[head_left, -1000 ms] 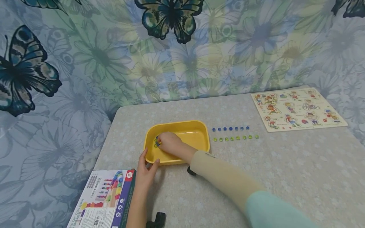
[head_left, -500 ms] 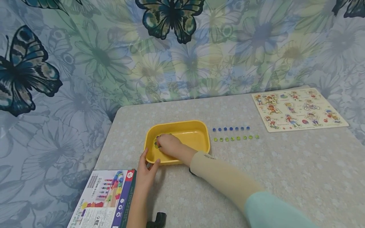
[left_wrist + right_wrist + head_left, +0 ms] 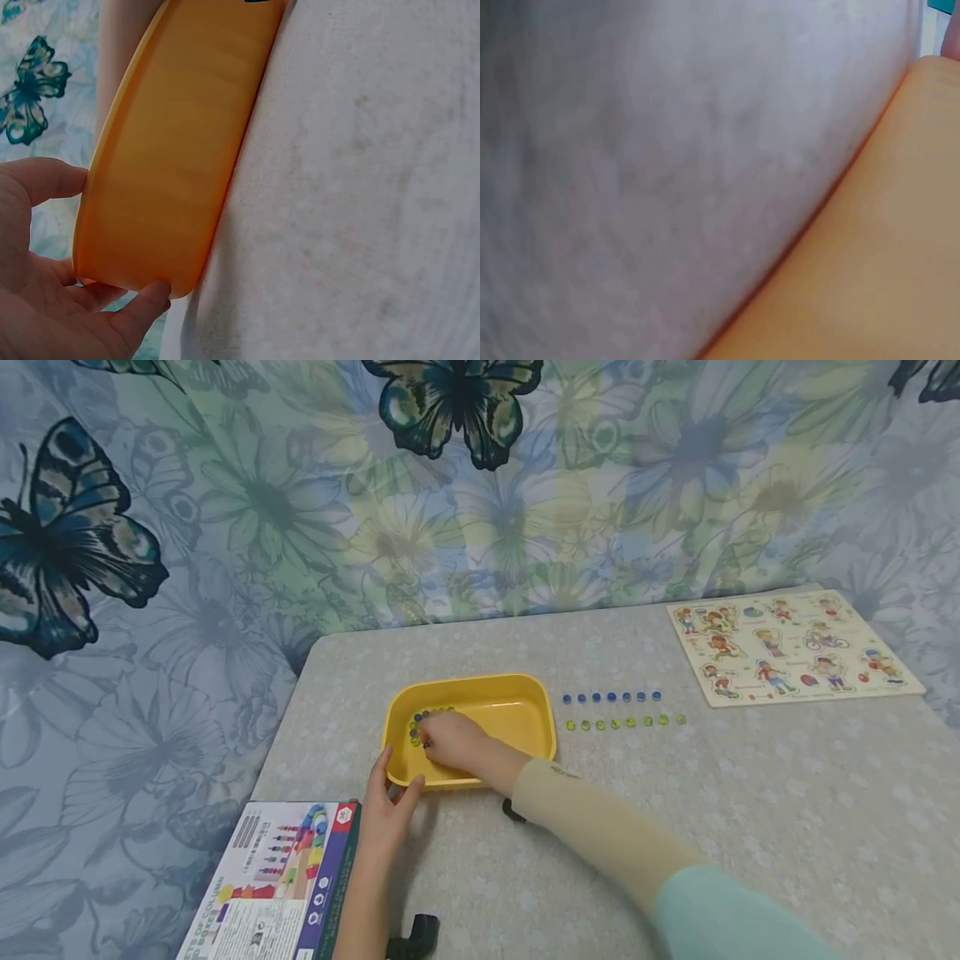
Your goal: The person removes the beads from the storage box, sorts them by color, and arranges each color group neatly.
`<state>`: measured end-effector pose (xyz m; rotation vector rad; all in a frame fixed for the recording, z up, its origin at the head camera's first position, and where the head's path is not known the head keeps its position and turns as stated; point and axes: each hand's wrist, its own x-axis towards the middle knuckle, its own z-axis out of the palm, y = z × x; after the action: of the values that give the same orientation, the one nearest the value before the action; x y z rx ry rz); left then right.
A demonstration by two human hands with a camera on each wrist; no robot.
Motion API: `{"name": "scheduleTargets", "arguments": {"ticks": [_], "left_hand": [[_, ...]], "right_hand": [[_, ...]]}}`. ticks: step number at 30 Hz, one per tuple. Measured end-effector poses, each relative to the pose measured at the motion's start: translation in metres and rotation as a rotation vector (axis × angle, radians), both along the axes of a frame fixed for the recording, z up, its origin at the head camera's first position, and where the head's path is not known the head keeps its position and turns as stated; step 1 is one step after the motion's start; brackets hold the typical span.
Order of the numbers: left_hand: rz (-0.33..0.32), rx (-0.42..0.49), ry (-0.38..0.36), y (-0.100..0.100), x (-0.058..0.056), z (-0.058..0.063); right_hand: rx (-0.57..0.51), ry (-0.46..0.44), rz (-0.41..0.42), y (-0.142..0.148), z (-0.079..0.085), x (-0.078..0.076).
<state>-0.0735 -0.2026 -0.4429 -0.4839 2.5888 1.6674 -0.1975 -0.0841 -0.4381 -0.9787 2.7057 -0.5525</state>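
A shallow yellow tray [image 3: 517,731] lies on the table. My left hand [image 3: 390,806] grips its near left corner; in the left wrist view, the left hand's thumb and fingers [image 3: 146,304] spread around the orange-looking wall [image 3: 157,172]. My right hand [image 3: 457,741] reaches into the tray's left part, fingers bent down among small round blue and green beads [image 3: 415,732] that curve along that side. A dark bead [image 3: 427,744] shows right at the fingertips; whether they pinch it I cannot tell. The right wrist view holds only the tray wall [image 3: 870,247] and tabletop, with a bit of finger at upper right.
To the right of the tray lie a row of blue beads [image 3: 611,697] and, nearer, a row of green beads [image 3: 630,722]. A picture board [image 3: 795,647] is at the back right. A printed box [image 3: 270,877] lies beside the left forearm. Butterfly-patterned cloth [image 3: 510,543] hangs behind the table.
My right hand has drawn back slightly to the right, baring more of the beads in the tray. The left hand keeps its grip on the corner. The head view has shifted a little.
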Motion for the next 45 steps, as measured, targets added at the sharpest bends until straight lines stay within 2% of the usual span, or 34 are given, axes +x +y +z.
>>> {"name": "scheduleTargets", "arguments": {"ticks": [8, 13, 19, 23, 26, 29, 32, 35, 39, 45], "left_hand": [[0.001, 0.006, -0.007, 0.003, -0.002, -0.001], [0.015, 0.001, -0.021, 0.005, -0.002, -0.001], [0.029, -0.003, -0.045, 0.006, -0.003, 0.001], [0.021, -0.001, -0.041, 0.006, -0.003, 0.001], [0.017, 0.002, -0.044, 0.007, -0.003, 0.001], [0.023, 0.004, -0.049, 0.007, -0.003, 0.002], [0.03, 0.0, -0.054, 0.006, -0.002, 0.004], [0.013, 0.007, -0.011, 0.003, 0.0, 0.005], [-0.02, 0.018, 0.055, 0.0, 0.002, 0.003], [-0.017, 0.016, 0.035, 0.001, 0.002, 0.0]], "right_hand": [[-0.155, -0.057, -0.034, 0.015, 0.006, -0.001], [-0.269, -0.068, -0.019, 0.039, 0.016, -0.001], [-0.413, -0.077, -0.053, 0.095, 0.041, 0.0], [-0.471, -0.024, -0.099, 0.147, 0.054, -0.002], [-0.477, 0.043, -0.152, 0.192, 0.057, -0.006], [-0.454, 0.087, -0.233, 0.238, 0.052, -0.011], [-0.416, 0.057, -0.341, 0.279, 0.044, -0.016], [-0.367, -0.01, -0.436, 0.311, 0.034, -0.02], [-0.265, -0.041, -0.485, 0.337, 0.02, -0.022], [-0.15, -0.061, -0.459, 0.352, 0.008, -0.026]]}}
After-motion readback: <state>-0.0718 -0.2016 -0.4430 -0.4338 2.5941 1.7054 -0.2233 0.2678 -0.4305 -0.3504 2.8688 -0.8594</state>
